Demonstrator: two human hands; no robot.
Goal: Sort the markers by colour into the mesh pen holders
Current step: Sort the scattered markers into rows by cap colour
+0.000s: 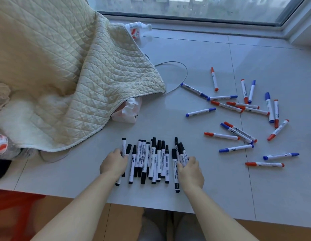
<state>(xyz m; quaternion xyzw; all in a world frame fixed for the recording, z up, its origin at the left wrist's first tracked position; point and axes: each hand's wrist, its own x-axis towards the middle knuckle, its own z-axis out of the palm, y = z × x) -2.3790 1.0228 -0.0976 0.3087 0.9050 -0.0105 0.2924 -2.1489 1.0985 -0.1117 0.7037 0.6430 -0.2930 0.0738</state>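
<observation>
Several black-capped white markers (pixel 152 160) lie side by side in a row near the front edge of the pale stone sill (pixel 168 54). My left hand (pixel 114 162) presses against the row's left end, fingers curled round a marker there. My right hand (pixel 190 168) closes on the markers at the row's right end. Red-capped markers (pixel 221 136) and blue-capped markers (pixel 200 112) lie scattered to the right. No mesh pen holder is in view.
A quilted cream blanket (pixel 64 75) covers the left half of the sill, with a crumpled plastic bag (pixel 128 110) under its edge. A grey cable (pixel 179 75) loops behind. A white bottle (pixel 137 29) lies by the window frame. The sill's front edge is close to my arms.
</observation>
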